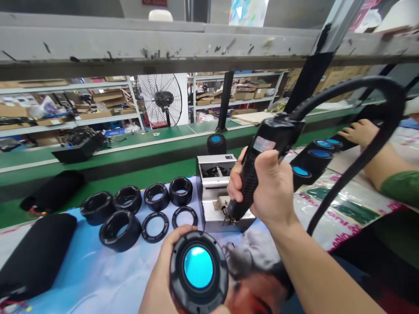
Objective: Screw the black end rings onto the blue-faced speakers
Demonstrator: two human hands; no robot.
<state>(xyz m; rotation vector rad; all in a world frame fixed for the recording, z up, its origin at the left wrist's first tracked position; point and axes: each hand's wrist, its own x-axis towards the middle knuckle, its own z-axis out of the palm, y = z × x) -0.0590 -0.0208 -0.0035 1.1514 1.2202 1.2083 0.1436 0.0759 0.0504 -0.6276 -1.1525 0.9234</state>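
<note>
Pale blue cloth [98, 279] has room lower left. The left hand [160, 279] wraps a round black part [198, 268] with blue face; the right hand [273, 192] squeezes a black corded tool [253, 168], white label [263, 144] blurry.

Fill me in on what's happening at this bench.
The person's left hand holds a blue-centred round black piece, its face toward the camera. The right hand grips a corded black tool, its tip in front of a silver machine; whether they touch is unclear. Five thick black rings and two thin rings lie on a printed sheet. At right, a co-worker's hand is near black cylinders with blue ends.
</note>
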